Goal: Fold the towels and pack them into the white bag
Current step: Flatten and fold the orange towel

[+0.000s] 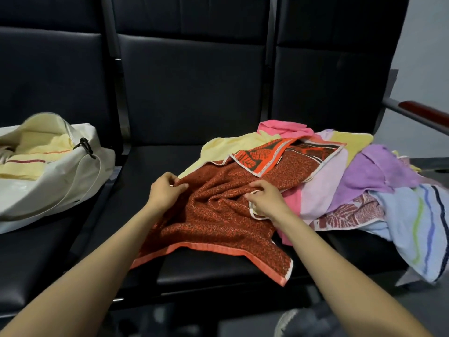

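Reaching in, the left hand [167, 188] pinches the edge of a rust-red speckled terry towel [213, 222] on the black padded seat surface [218, 266]; the right hand [266, 200] has its grip clenched on the white-trimmed border. Heaped coloured towels [369, 171] lie beside it; the white fabric bag [60, 188], holding a folded yellow towel [29, 164], sits left.

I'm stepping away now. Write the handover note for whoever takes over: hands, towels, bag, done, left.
Left hand pinches the orange-red towel at its far edge; right hand grips its bunched edge.
Towel lies crumpled on the middle seat.
White bag sits open to the left, a folded yellow towel inside: done.
Left: fold this towel and the pile on the right, pack all.
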`<action>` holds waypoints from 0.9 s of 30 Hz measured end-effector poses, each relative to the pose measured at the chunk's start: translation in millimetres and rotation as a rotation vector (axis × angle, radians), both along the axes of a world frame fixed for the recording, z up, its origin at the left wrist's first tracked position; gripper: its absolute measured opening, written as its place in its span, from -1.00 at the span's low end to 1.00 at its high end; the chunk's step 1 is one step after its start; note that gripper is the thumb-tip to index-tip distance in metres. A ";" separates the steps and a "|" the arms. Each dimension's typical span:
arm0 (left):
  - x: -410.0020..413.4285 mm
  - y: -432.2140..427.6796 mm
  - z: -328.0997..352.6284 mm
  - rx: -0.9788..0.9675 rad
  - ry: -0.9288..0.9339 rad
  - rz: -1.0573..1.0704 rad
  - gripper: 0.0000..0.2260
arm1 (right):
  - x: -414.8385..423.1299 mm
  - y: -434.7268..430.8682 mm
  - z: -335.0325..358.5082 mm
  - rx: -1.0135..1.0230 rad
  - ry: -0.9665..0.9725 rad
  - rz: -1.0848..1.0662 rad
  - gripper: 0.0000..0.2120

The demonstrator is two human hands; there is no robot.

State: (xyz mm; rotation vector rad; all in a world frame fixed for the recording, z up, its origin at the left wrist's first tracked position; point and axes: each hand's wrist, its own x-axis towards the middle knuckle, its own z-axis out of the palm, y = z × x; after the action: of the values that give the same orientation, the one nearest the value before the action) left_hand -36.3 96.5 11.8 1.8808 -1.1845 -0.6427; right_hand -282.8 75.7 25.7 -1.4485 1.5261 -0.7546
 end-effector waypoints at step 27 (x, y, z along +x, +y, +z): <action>6.6 68.1 130.2 -0.018 0.522 -0.299 -0.62 | -89.7 55.5 146.9 -0.152 -0.343 -0.009 -0.71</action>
State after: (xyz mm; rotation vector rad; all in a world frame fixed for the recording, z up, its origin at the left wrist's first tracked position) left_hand -29.6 164.7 141.9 1.4015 -1.1155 -1.1973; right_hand -372.5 131.2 172.5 -1.3384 1.2339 -1.0828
